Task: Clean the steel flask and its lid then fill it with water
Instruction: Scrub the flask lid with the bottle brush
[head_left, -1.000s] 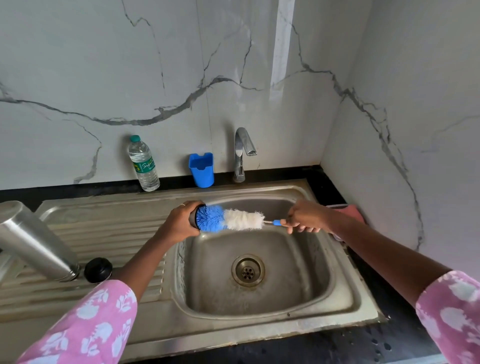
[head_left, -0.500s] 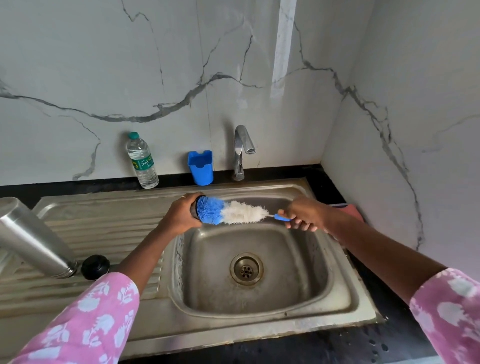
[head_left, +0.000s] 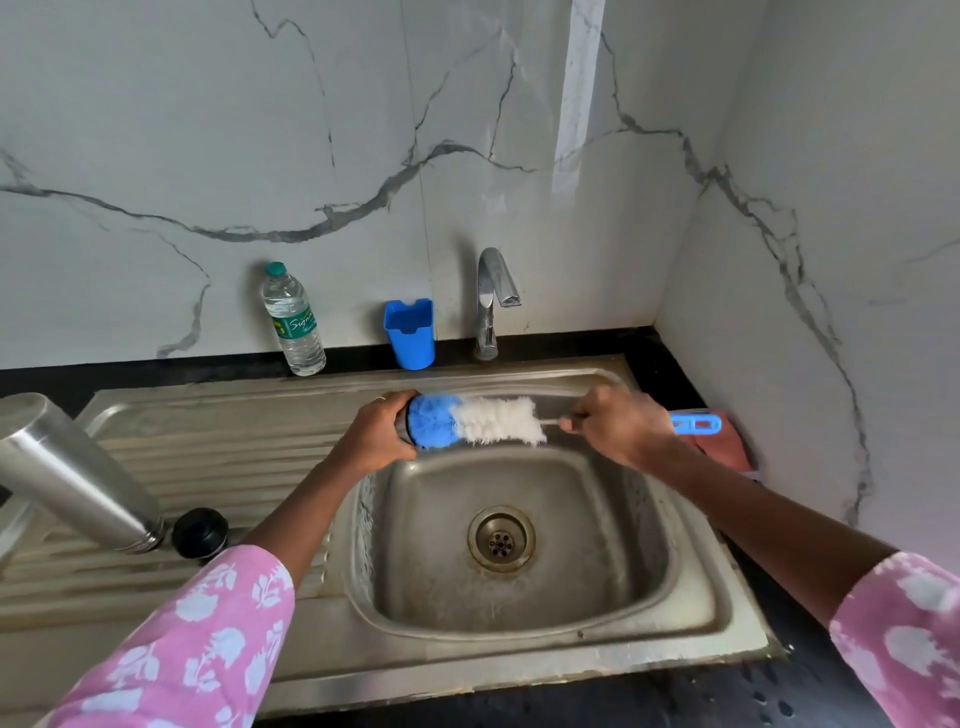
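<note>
1. Steel lid (head_left: 401, 431) above the sink (head_left: 571, 654), gripped by your left hand (head_left: 371, 434), mouth facing right.
2. Brush (head_left: 483, 422) runs level left-to-right, tip in lid; your right hand (head_left: 618, 426) clasps its handle.
3. Flask (head_left: 67, 478) lies far left.

On my feed the flask (head_left: 72, 478) reads as brushed steel with a soft sheen, and the cap (head_left: 200, 532) as glossy black plastic. The lid (head_left: 401, 431) shows only a sliver of grey metal. The sink (head_left: 519, 670) is duller steel, ribbed on its drainboard (head_left: 218, 441). I see a brush (head_left: 483, 421) with fluffy blue and white bristles and a smooth blue plastic handle (head_left: 696, 425). The tap (head_left: 491, 301) is bright chrome, the cup (head_left: 410, 332) blue plastic, the bottle (head_left: 293, 322) clear plastic, and the wall (head_left: 208, 130) polished, veined marble.
</note>
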